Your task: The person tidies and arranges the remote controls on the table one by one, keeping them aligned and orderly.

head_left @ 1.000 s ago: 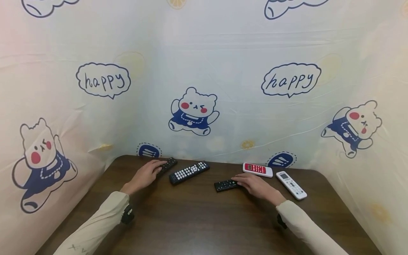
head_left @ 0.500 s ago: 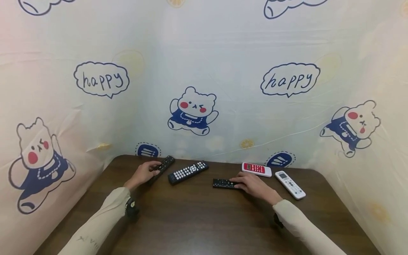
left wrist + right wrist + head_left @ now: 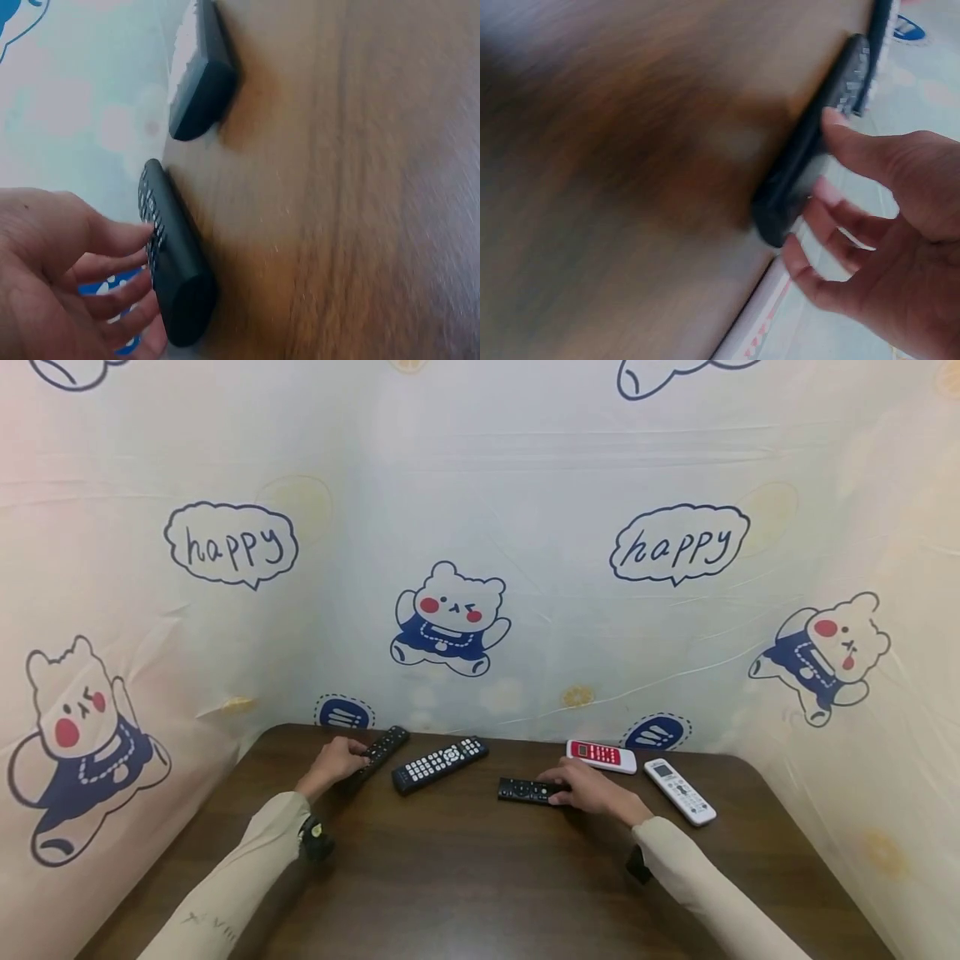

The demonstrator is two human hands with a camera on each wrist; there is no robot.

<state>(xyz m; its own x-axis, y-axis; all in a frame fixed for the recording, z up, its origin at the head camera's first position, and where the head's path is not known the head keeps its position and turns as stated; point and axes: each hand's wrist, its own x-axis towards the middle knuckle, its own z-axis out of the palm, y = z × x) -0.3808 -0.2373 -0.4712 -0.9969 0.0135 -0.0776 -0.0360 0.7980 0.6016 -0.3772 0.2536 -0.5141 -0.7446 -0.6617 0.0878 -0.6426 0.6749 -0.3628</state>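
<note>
My left hand (image 3: 335, 763) grips the near part of a slim black remote control (image 3: 386, 751) that lies slanted at the table's back left. In the left wrist view the thumb touches the button face of this remote (image 3: 178, 259), and the fingers curl by its far edge. Toward the right, my right hand (image 3: 591, 788) pinches the right end of another black remote control (image 3: 521, 790), which lies nearly crosswise. The right wrist view has the thumb on one long edge of that remote (image 3: 802, 161) and the fingers at the opposite side.
Between the hands lies a larger black remote with white buttons (image 3: 441, 766). A white remote with a red face (image 3: 602, 756) sits behind the right hand, and a white remote (image 3: 680, 792) lies farther right. A printed curtain (image 3: 450, 485) encloses the brown table (image 3: 465, 877).
The remote in my right hand has turned from a slant to nearly crosswise. My left hand has slid toward the near end of its remote, baring more of the buttons.
</note>
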